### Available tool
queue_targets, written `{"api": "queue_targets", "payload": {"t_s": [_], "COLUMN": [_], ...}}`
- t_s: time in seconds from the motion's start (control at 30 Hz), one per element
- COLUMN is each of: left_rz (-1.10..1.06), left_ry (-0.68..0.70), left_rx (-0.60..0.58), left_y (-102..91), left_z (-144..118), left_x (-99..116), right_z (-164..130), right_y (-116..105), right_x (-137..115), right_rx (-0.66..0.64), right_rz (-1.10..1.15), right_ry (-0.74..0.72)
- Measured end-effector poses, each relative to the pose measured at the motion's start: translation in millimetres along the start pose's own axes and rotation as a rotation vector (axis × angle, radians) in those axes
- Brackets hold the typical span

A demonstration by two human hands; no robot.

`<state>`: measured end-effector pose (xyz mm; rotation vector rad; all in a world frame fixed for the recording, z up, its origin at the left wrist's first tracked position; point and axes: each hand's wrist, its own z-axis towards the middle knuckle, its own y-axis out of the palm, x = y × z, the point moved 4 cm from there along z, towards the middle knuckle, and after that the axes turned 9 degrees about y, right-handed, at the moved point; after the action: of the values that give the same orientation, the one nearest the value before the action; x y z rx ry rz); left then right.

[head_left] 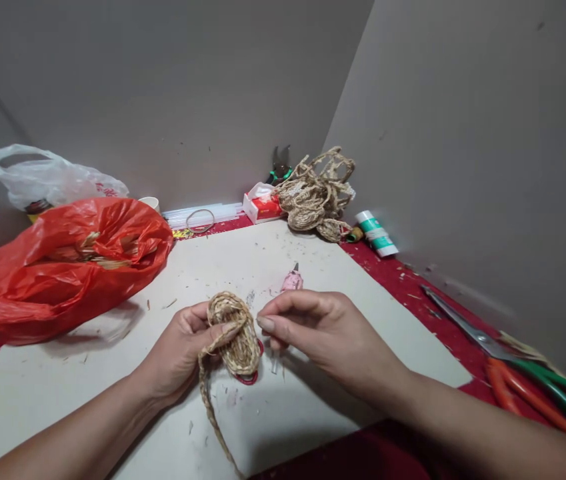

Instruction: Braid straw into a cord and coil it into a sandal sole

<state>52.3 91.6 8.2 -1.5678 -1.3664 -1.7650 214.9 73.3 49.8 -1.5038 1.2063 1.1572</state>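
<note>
A pale board (283,267) over a red cloth (403,280) carries everything. Beyond the left hand (177,353) lies a red bag (63,267); beyond the right hand (323,327), a pink glue gun (292,280), braided coils (315,197), and scissors (507,363) to its right.

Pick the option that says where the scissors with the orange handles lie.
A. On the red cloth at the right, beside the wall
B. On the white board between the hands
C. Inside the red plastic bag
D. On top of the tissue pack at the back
A: the scissors lie flat on the red cloth at the right, along the grey wall, apart from both hands.
</note>
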Motion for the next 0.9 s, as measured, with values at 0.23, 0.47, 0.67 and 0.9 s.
{"api": "queue_targets", "payload": {"t_s": [0.23,0.47,0.67,0.9], "left_rz": [0.062,0.089,0.087,0.062], "left_ry": [0.005,-0.014,-0.015,-0.020], "left_rx": [-0.003,0.005,0.003,0.019], "left_y": [3.1,2.9,6.5,7.1], "left_z": [-2,-4,-5,-4], "left_x": [-1,-3,-2,-3], "right_z": [2,2,1,5], "right_y": [0,1,4,5], "right_x": [14,21,25,36], "right_rx": [-0.050,-0.105,-0.131,-0.151], "right_rz": [0.114,0.153,0.220,0.294], "right_ry": [0.125,0.173,0.208,0.247]}}
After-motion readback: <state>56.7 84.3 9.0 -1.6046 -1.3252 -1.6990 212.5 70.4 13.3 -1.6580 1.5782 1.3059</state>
